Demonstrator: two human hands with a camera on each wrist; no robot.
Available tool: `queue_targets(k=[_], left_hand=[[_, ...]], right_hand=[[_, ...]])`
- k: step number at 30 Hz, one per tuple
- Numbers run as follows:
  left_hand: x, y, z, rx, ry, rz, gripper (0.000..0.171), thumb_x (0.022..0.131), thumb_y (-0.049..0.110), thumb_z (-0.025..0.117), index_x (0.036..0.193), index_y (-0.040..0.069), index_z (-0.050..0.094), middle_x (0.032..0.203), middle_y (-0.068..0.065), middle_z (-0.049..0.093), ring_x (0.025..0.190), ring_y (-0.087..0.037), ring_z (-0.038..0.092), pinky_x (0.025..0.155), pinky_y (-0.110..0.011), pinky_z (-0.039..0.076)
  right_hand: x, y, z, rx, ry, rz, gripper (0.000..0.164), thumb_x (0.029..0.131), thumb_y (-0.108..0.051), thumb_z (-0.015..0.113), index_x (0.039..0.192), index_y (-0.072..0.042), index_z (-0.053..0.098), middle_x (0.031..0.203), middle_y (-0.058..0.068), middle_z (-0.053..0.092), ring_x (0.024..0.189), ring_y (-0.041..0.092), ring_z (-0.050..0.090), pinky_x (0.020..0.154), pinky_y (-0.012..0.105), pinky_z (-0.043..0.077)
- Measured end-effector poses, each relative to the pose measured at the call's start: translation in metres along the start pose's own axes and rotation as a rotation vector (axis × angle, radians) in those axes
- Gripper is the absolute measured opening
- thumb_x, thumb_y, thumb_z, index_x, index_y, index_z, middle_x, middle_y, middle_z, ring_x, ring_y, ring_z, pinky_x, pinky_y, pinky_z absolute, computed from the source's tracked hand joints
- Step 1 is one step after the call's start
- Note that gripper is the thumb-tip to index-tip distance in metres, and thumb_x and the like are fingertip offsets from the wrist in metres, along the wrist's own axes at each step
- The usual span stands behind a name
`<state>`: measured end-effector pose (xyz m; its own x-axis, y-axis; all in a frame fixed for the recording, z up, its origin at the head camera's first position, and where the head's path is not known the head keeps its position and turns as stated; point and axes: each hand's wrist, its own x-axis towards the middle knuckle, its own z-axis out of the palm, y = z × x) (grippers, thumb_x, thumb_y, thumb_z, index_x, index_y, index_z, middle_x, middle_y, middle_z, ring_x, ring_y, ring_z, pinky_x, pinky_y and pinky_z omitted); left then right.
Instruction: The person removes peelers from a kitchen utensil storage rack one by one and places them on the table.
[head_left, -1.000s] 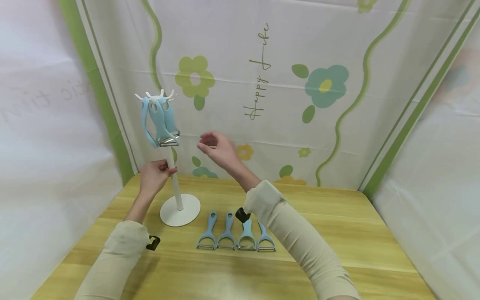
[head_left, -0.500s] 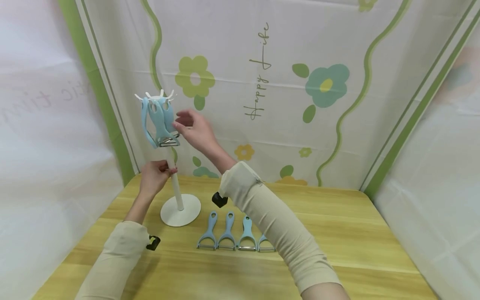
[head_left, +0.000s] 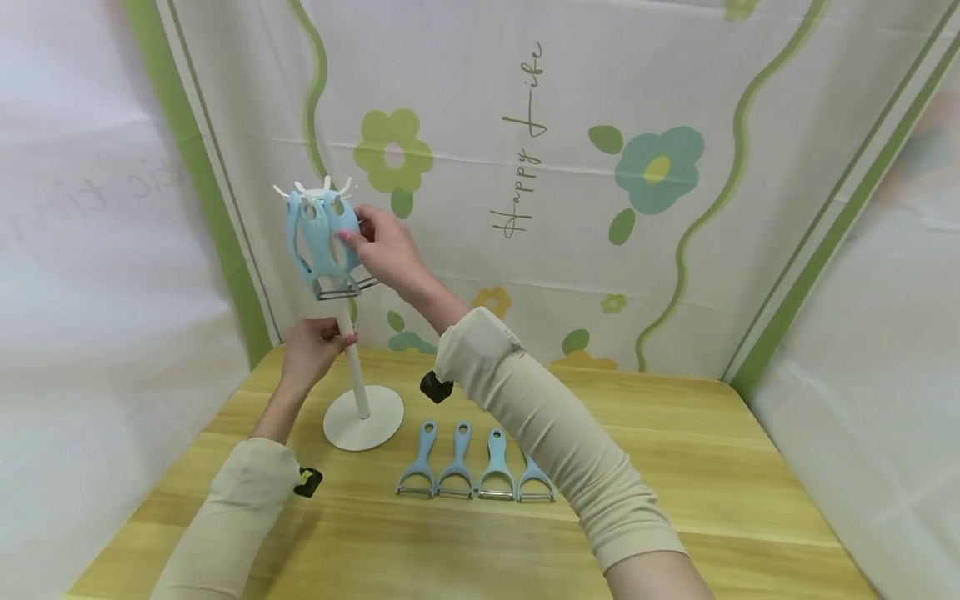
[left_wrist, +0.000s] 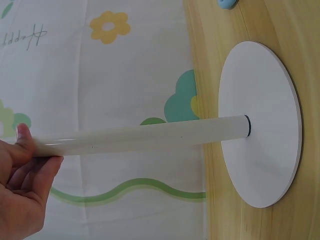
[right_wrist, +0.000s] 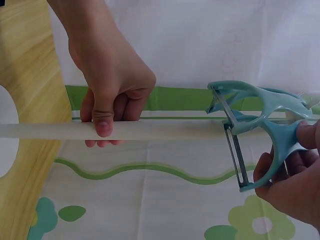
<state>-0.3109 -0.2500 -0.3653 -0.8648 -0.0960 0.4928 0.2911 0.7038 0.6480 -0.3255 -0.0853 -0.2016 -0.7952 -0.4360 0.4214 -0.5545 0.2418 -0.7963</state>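
Observation:
A white stand (head_left: pixel 357 371) with a round base rises from the table at the left, and several light blue peelers (head_left: pixel 318 237) hang from the hooks at its top. My left hand (head_left: pixel 310 350) grips the pole below them, thumb and fingers around it in the left wrist view. Up at the hooks, my right hand (head_left: pixel 387 247) pinches the rightmost hanging peeler (right_wrist: pixel 280 150) by its handle. In the right wrist view its metal blade faces the pole's lower end, beside another hanging peeler (right_wrist: pixel 265 102).
On the wooden table (head_left: pixel 675 467), several blue peelers (head_left: pixel 459 462) lie in a row right of the base, blades toward me. My right sleeve overlaps the last one. A printed cloth (head_left: pixel 555 275) stands behind the table, with white cloth at both sides.
My right hand has moved left to the stand and taken hold of the rightmost hanging peeler, whose blade end has swung out to the right. The left hand stays on the pole.

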Motion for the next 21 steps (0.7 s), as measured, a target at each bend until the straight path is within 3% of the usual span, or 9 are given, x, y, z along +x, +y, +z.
queue_targets(k=[13,21], left_hand=[[-0.001,0.004,-0.002,-0.001,0.001,-0.005,0.024,0.083,0.017,0.071,0.095,-0.004,0.071,0.086,-0.019,0.071,0.077,-0.03,0.07,0.053,-0.013,0.046],[-0.001,0.001,-0.001,-0.015,-0.008,-0.022,0.026,0.083,0.018,0.071,0.097,-0.004,0.071,0.086,-0.02,0.071,0.077,-0.031,0.07,0.053,-0.014,0.047]], right_hand=[[-0.003,-0.014,-0.014,0.017,0.084,-0.048,0.014,0.093,-0.014,0.056,0.104,-0.006,0.056,0.089,0.004,0.059,0.076,0.011,0.052,0.063,0.017,0.045],[-0.017,-0.002,-0.022,0.108,0.118,-0.039,0.017,0.092,-0.015,0.058,0.104,-0.003,0.058,0.09,0.006,0.06,0.076,0.012,0.053,0.064,0.017,0.046]])
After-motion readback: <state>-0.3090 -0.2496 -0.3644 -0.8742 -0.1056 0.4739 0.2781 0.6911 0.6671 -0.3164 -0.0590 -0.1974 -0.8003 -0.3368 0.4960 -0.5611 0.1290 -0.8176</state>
